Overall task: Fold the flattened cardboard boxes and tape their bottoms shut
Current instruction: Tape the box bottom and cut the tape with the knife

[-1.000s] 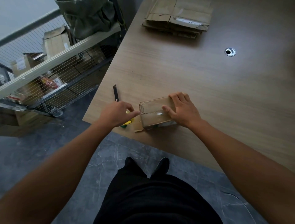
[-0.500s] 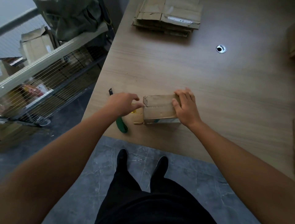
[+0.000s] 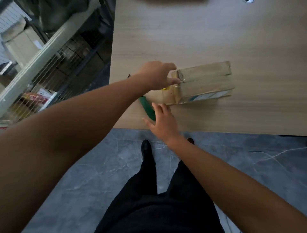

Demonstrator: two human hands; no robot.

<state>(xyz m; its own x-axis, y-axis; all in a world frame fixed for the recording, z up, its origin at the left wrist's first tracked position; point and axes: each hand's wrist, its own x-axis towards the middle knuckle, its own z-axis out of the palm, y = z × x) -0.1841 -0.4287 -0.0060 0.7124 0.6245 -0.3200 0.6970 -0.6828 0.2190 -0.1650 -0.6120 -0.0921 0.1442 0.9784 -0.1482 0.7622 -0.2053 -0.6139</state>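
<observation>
1. Left of the wooden table [image 3: 207, 36]: a wire shelf rack [image 3: 54, 54] with brown cartons [image 3: 21, 41] and some red packaging, all blurred.
2. Below the table's near edge: grey tiled floor [image 3: 86, 169], black trousers [image 3: 157, 207], a black shoe [image 3: 145, 146], and a thin pale cable [image 3: 272, 154] on the right.
3. Close to the table's near left corner: a folded cardboard box [image 3: 206, 81], on its side, long way left to right, with clear tape [image 3: 196, 74] along its top and a flap [image 3: 159, 98] spread flat at its left end.
4. At the box's left end: the left hand [image 3: 156, 74], fingers curled over the far corner, thumb pressed on the tape end, clamped on the box.
5. Flat on the table just left of the flap, between both hands: a green-handled utility knife [image 3: 147, 108], its middle hidden behind the left wrist, only a dark tip visible beyond.
6. Over the near end of the knife handle: the right hand [image 3: 163, 123], fingers straight and spread apart, holding nothing; contact with the handle impossible to tell.
7. Under the left palm: a small yellow thing [image 3: 164, 89], mostly covered, not identifiable.
8. At the far right of the table: a round metal grommet [image 3: 248, 1], cut off by the frame.
</observation>
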